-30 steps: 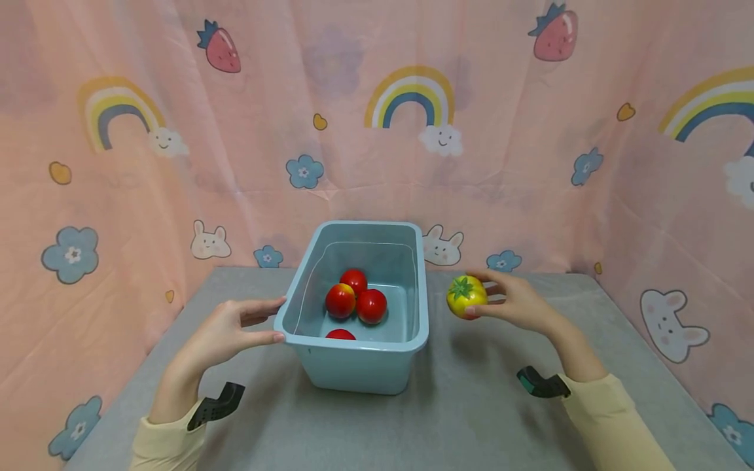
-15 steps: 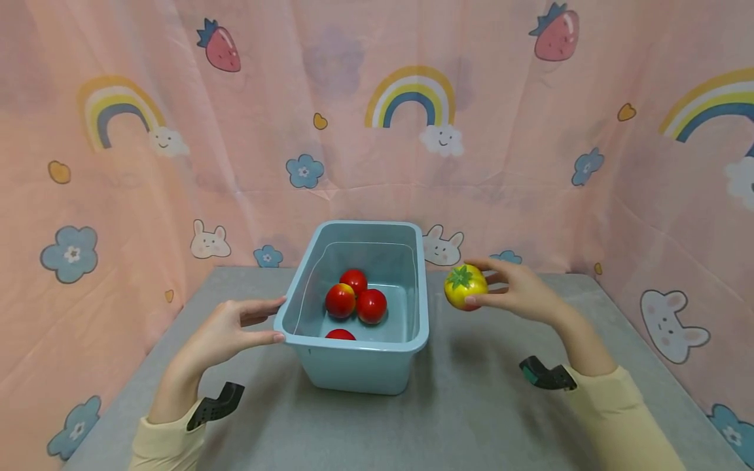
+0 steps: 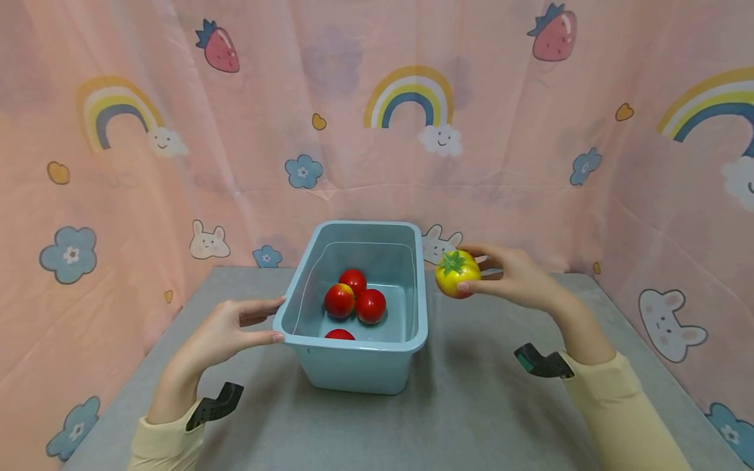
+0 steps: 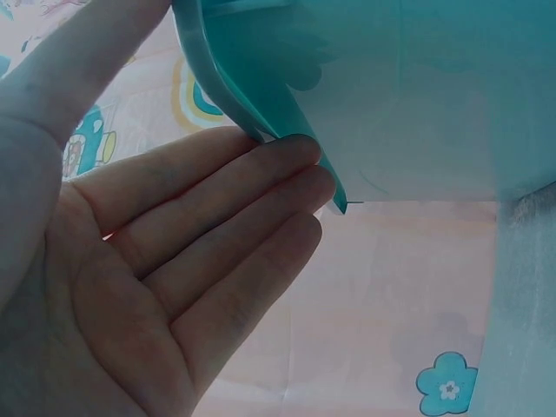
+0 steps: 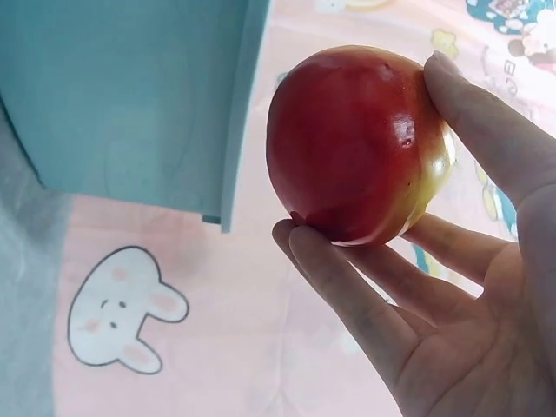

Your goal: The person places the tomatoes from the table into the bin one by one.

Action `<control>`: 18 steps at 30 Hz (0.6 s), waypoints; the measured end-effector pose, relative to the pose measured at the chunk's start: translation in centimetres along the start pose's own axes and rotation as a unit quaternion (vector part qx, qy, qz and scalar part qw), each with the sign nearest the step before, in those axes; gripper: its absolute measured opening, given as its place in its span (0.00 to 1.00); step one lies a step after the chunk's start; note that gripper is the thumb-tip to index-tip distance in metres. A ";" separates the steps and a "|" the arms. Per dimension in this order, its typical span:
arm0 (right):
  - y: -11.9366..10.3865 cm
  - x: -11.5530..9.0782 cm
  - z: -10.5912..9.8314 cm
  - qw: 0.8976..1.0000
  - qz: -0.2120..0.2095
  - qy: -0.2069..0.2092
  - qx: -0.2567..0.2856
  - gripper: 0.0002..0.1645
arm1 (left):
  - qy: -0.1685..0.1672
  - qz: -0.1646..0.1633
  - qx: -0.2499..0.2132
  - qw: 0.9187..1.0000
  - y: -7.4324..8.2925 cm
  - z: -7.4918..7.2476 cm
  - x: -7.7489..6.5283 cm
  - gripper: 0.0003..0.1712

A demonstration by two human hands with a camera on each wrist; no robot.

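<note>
In the head view my right hand point(image 3: 518, 278) grips a yellow tomato point(image 3: 458, 273) with a green leafy top, held in the air just right of the blue plastic bin point(image 3: 359, 369). The right wrist view shows the tomato's red underside point(image 5: 347, 139) between thumb and fingertips. Several red tomatoes point(image 3: 371, 306) lie inside the bin; the front wall partly hides the nearest. My left hand point(image 3: 226, 330) touches the bin's front left corner with thumb and fingertips. Seen from the left wrist, its fingers point(image 4: 234, 234) are nearly straight against the bin's outer edge.
The bin stands on a grey table point(image 3: 483, 418) near its middle. Behind and on both sides hangs a pink curtain point(image 3: 247, 150) printed with rainbows, strawberries, flowers and rabbits. Each wrist carries a dark camera mount point(image 3: 542, 362).
My right hand has raised the yellow tomato and brought it slightly left, nearer the bin's right rim. The left hand, the bin and the red tomatoes have stayed put.
</note>
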State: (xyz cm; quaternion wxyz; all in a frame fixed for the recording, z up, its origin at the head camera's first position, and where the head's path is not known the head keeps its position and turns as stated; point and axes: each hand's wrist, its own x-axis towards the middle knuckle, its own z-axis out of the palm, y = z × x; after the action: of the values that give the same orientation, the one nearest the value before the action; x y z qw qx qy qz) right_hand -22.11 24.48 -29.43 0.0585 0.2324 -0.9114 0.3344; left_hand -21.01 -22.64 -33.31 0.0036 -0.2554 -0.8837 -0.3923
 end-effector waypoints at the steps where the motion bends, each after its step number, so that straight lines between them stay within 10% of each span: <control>1: -0.2 0.1 0.0 1.000 -0.002 -0.001 -0.002 0.39 | 0.000 0.000 0.000 1.000 0.0 0.0 0.0 0.38; 18: -3.1 2.4 0.0 1.000 -0.022 -0.018 -0.002 0.37 | 0.002 0.000 0.001 1.000 -0.3 0.1 0.0 0.37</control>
State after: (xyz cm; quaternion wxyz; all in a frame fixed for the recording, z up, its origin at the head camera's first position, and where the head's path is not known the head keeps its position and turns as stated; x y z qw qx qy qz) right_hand -22.77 21.45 -27.00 0.0503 0.2585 -0.9075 0.3273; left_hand -21.13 -22.75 -33.53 0.0052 -0.2549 -0.8839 -0.3920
